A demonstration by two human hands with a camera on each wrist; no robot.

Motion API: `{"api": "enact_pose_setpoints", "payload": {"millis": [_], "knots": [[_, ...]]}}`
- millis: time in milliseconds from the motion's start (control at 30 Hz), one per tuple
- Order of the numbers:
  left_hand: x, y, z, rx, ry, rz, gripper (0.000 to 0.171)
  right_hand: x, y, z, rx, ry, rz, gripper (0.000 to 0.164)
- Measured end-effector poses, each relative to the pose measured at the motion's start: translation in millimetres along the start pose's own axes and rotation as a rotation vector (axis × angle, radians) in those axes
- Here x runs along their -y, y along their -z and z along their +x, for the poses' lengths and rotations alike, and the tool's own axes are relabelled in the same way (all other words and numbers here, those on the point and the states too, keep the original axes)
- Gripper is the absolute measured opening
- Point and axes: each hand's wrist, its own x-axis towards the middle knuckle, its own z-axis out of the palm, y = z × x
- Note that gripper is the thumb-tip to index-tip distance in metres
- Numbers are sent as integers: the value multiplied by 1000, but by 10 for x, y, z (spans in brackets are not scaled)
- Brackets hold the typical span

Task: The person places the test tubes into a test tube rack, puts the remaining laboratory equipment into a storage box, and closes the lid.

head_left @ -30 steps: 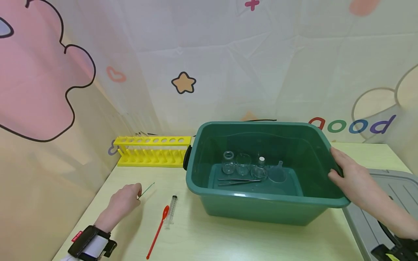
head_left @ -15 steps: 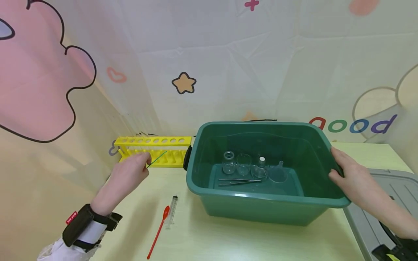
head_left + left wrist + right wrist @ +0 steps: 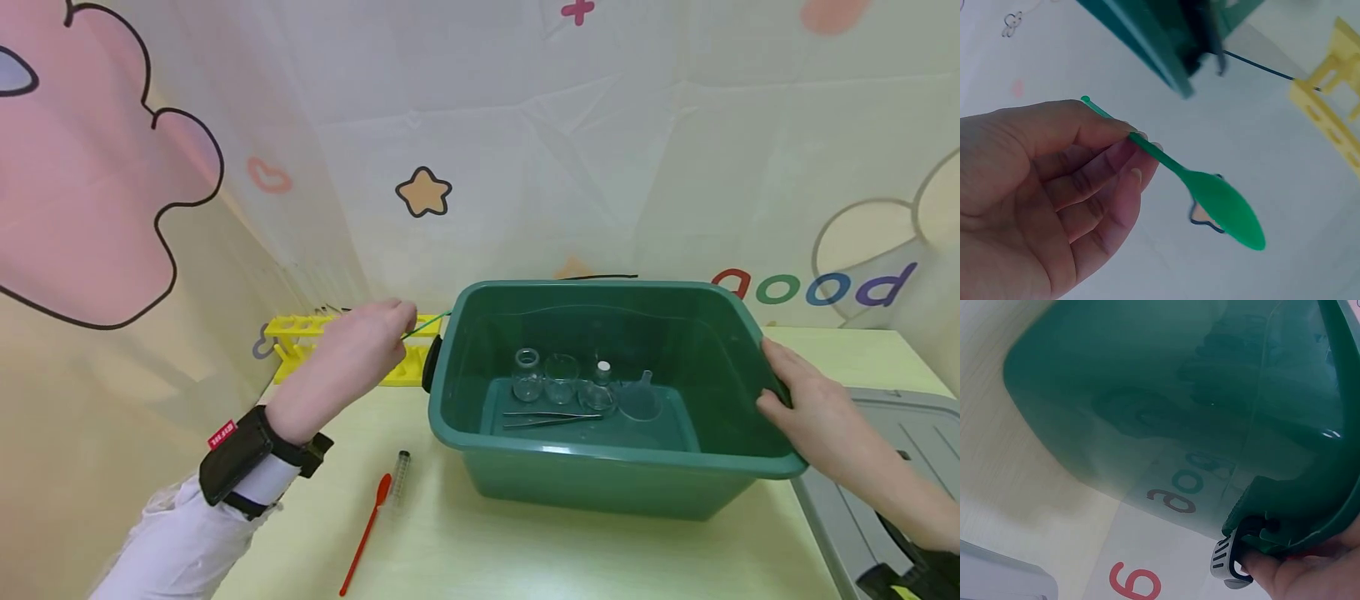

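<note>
A green plastic spoon (image 3: 1225, 209) is pinched by its thin handle between the thumb and fingertips of my left hand (image 3: 348, 358). This hand is raised in front of the yellow rack, and the spoon reaches to the left rim of a green tub (image 3: 585, 487). At the tub's right end, my right hand (image 3: 810, 408) grips the rim, its fingers by the black-and-grey handle clip (image 3: 1225, 559). Inside the tub are a small glass bottle (image 3: 527, 379), a glass beaker (image 3: 561, 382), a white-capped flask (image 3: 597, 392), a clear funnel (image 3: 640, 400) and metal tweezers (image 3: 551, 419).
Partly behind my left hand stands the yellow test tube rack (image 3: 408, 368). A red spoon (image 3: 367, 533) and a clear syringe (image 3: 400, 477) lie on the pale table (image 3: 540, 550) before the tub. A grey ridged panel (image 3: 847, 508) lies at the right. A printed sheet hangs behind.
My left hand has risen from low over the table and moved right with the green spoon, past the rack to the tub's left rim. The right hand stays on the tub.
</note>
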Motion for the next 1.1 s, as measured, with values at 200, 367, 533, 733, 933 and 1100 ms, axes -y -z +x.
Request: {"api": "enact_pose_setpoints", "payload": {"millis": [200, 367, 533, 733, 933, 1100], "knots": [[-322, 130, 305, 9, -89, 36, 15, 1, 22, -4, 4, -2, -9, 60], [-586, 191, 571, 145, -124, 79, 13, 3, 36, -13, 16, -20, -17, 60], [-771, 144, 755, 176, -280, 102, 11, 0, 42, -17, 30, -36, -22, 61], [-994, -3, 978, 300, -329, 150, 9, 2, 34, -9, 23, -34, -22, 61], [-1164, -256, 1152, 418, -319, 159, 6, 5, 32, -5, 12, -21, -21, 61], [-1235, -539, 1228, 524, -336, 104, 9, 16, 38, 11, 35, -32, -19, 61]]}}
